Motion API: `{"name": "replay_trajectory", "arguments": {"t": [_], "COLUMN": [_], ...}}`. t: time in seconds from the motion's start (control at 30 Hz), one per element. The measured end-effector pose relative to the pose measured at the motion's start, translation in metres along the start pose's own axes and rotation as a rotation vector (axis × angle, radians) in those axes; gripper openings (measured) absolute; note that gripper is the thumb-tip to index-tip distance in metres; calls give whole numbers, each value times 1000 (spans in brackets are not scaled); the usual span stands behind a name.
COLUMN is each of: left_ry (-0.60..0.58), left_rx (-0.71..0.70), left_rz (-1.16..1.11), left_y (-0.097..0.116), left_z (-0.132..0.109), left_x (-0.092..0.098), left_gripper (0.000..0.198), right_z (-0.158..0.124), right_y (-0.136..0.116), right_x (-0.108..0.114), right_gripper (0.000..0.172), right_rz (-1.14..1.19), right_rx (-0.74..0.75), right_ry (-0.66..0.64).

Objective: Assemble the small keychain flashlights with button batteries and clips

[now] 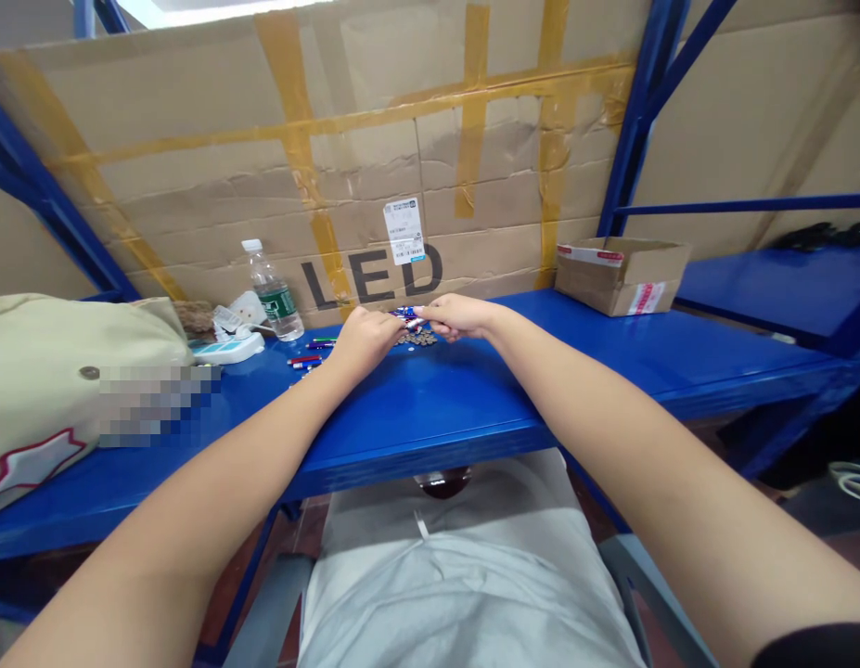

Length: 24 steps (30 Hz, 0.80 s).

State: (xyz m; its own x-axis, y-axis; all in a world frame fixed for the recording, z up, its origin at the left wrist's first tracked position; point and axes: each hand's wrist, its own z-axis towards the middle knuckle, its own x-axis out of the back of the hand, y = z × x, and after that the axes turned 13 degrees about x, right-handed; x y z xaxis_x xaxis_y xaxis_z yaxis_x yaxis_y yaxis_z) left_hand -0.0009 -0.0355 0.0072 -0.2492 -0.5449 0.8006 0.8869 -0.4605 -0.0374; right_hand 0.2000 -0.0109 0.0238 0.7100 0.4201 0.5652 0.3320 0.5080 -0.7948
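Note:
Both hands meet above the far part of the blue table. My left hand point(366, 341) is closed, its fingertips pinching one end of a slim pen point(414, 324) that looks silver and blue. From the other side my right hand point(458, 316) is closed around the other end, thumb pointing left. Just under and behind the fingers lies a heap of small round grey-brown pieces point(418, 340), perhaps coins. Blue pens point(404, 312) show behind the hands, partly hidden. Several red, blue and green pens point(308, 361) lie left of my left hand.
A water bottle point(271, 292) stands at the back left, by a white power strip point(231, 349). A cream bag point(68, 371) covers the table's left end. At the right sits an open cardboard box point(621, 276). Large taped cardboard point(374, 176) walls off the back.

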Motion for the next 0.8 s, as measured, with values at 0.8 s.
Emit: {"name": "replay_trajectory", "arguments": {"t": [0.8], "left_ry": [-138], "left_rx": [-40], "left_rz": [-91], "left_y": [-19], "left_z": [1], "left_x": [-3], "left_gripper": [15], "right_z": [2], "right_y": [9], "right_x": [-1], "right_gripper": [26], "right_rz": [-339], "right_rx": [156], "right_ry": [-237]}}
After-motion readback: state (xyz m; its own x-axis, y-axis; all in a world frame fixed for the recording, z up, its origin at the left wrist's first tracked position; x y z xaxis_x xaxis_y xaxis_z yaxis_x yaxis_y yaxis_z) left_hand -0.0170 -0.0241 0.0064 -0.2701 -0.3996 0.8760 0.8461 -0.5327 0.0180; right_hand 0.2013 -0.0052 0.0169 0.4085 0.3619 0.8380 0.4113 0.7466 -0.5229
